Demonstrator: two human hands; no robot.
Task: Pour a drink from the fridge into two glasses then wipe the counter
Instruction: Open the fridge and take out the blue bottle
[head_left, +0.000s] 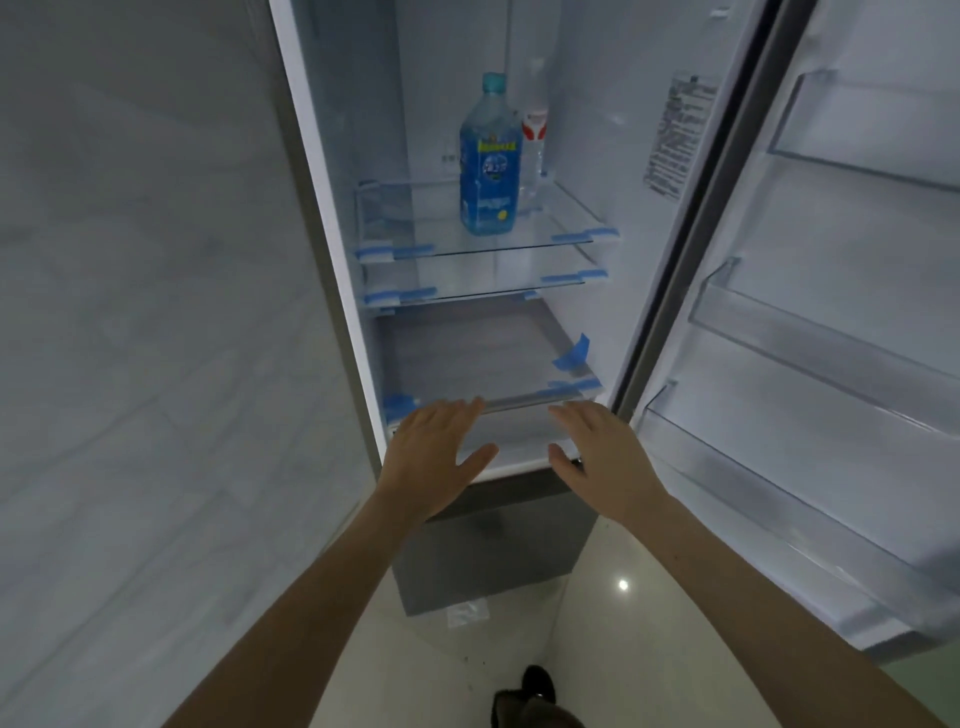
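Left hand (434, 457) reached forward, palm down, fingers straight and close together, thumb splayed toward the middle; wide open, gripping nothing; right hand (602, 460) mirrored beside it, likewise flat and open, thumb turned inward, holding nothing; both forearms stretched bare from the lower corners of the view, converging toward the fridge (332, 218); fingertips hovered over the front edge of the lowest compartment's cover (483, 358), contact impossible to judge; found strips of blue tape (571, 356) on that cover and at the corners of the glass shelves above; higher up, on the top glass shelf (415, 228), stood the blue bottle (490, 161) upright, cap on, well apart from both hands; just behind it on the right, a smaller clear bottle (535, 150) with a red-and-white label, partly hidden; fridge door (831, 322) swung wide to the right, its clear bins showing; pale tiled wall (145, 312) on the left; glossy floor (639, 623) below, a dark shoe (537, 686) at the bottom edge.
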